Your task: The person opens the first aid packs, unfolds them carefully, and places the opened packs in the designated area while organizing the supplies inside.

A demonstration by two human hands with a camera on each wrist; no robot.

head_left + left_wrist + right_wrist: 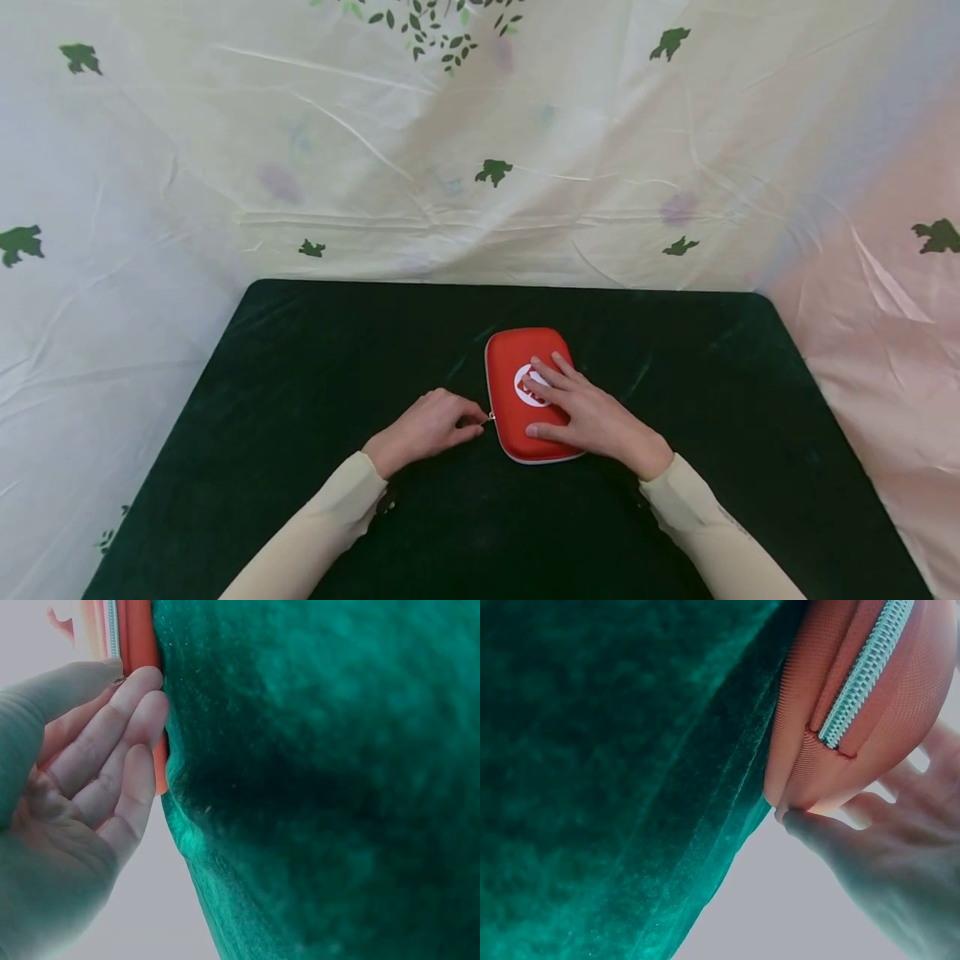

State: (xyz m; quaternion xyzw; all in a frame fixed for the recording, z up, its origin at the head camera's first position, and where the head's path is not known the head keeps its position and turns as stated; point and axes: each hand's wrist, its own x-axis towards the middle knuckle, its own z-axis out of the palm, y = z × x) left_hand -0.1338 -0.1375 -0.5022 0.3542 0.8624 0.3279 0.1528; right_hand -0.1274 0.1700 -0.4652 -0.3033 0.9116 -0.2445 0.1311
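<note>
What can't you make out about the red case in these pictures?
Emblem on the red case: head view, partly covered by the right hand.
Zipper pull: too small in the head view; in the left wrist view, the left hand hides most of it.
Zipper: right wrist view, cut off by the top edge.
Case's inside: every view, hidden by its outer shell.

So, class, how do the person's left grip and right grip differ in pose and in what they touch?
The left grip pinches the zip pull; the right grip rests on top of the red case.
The left grip's thumb and forefinger come together, while the right grip's digits are spread apart.
Both grips emerge from pale sleeves.
</note>
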